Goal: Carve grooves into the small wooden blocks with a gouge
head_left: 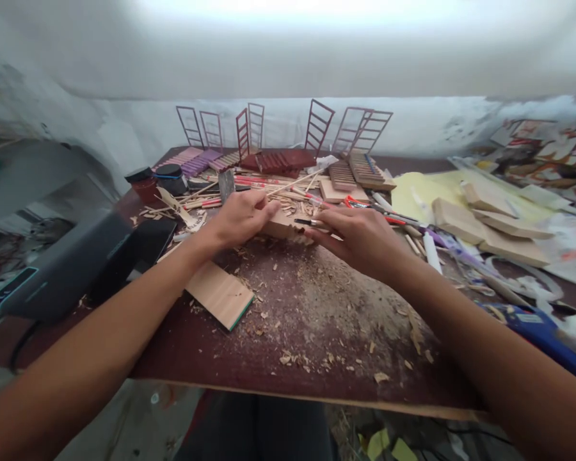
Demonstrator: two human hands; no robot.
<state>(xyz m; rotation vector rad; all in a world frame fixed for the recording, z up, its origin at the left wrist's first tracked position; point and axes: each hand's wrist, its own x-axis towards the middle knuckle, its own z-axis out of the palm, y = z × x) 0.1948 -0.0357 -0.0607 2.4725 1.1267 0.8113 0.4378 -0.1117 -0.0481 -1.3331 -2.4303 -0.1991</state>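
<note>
Both bare forearms reach in from the lower corners and converge over the middle of a dark reddish-brown tabletop point(317, 378), whose near edge shows a pale raw rim. Its bare centre is dusted with sawdust and pale wood chips point(317, 358). A flat wooden panel point(219, 293) with a green edge lies just left of the chips, and a black device point(62, 272) rests at the table's left edge. Further back sit two small dark jars point(158, 181) amid a clutter of thin sticks, and a row of red miniature frames point(254, 125) leans against the white wall. On the right are pale wooden slabs point(489, 224) on a yellow sheet point(413, 192), and a blue tool point(542, 330) lies near the right forearm. The left hand point(242, 218) is palm down, fingers curled over and pressing on a wooden block point(281, 225) that lies on the table just behind the sawdust, between the two hands. The right hand point(360, 237), also palm down, pinches a thin dark tool point(310, 222) between thumb and fingertips, its tip pointing left and lying against the block's near edge.
</note>
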